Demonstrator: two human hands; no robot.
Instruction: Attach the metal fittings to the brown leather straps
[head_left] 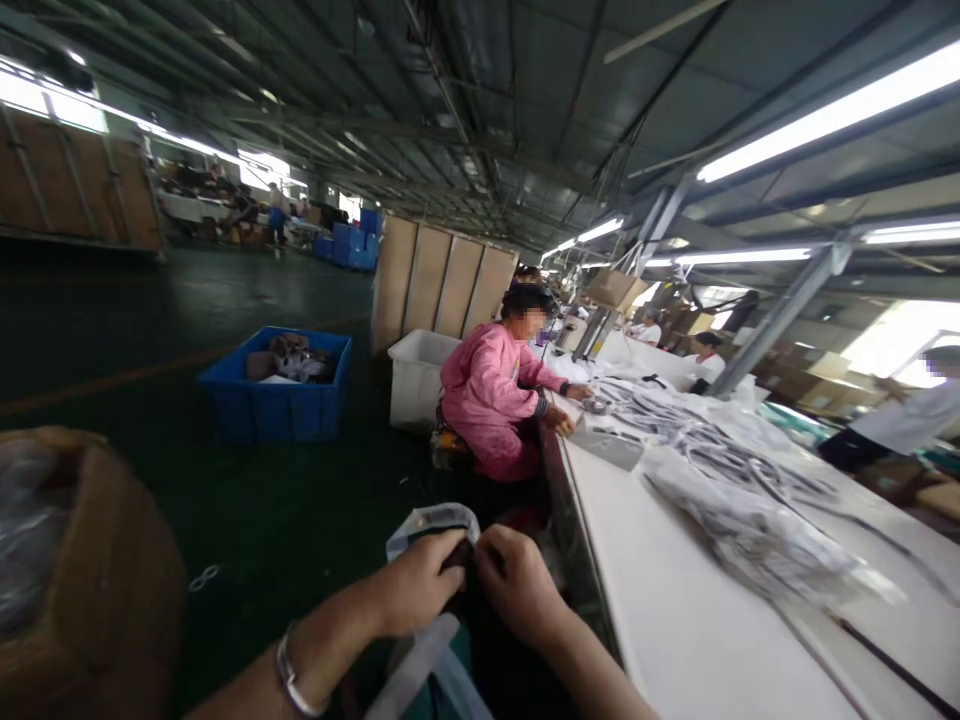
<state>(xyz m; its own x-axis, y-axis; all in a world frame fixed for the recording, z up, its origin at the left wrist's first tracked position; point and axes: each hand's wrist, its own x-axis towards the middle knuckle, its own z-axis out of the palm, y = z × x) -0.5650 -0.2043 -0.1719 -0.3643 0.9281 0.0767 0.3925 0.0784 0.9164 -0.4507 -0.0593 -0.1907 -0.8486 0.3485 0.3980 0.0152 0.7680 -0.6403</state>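
Low in the middle of the view, my left hand [424, 585] is closed, with a silver bangle on its wrist. My right hand [521, 580] pinches close beside it, the fingertips of both almost meeting. A pale, translucent strip [433, 516] loops up behind my left hand to the right fingertips. More pale bands [420, 660] hang below, over something green. A small dark piece shows between the hands, too shadowed to name. The white table [637, 590] lies just right of my right hand.
Grey cords [720, 450] and a clear plastic bag [772, 525] lie on the table. A co-worker in pink [491, 385] sits at its left edge, both hands on it. A blue crate [277, 410], white bin [412, 395] and cardboard box [124, 560] stand on the green floor.
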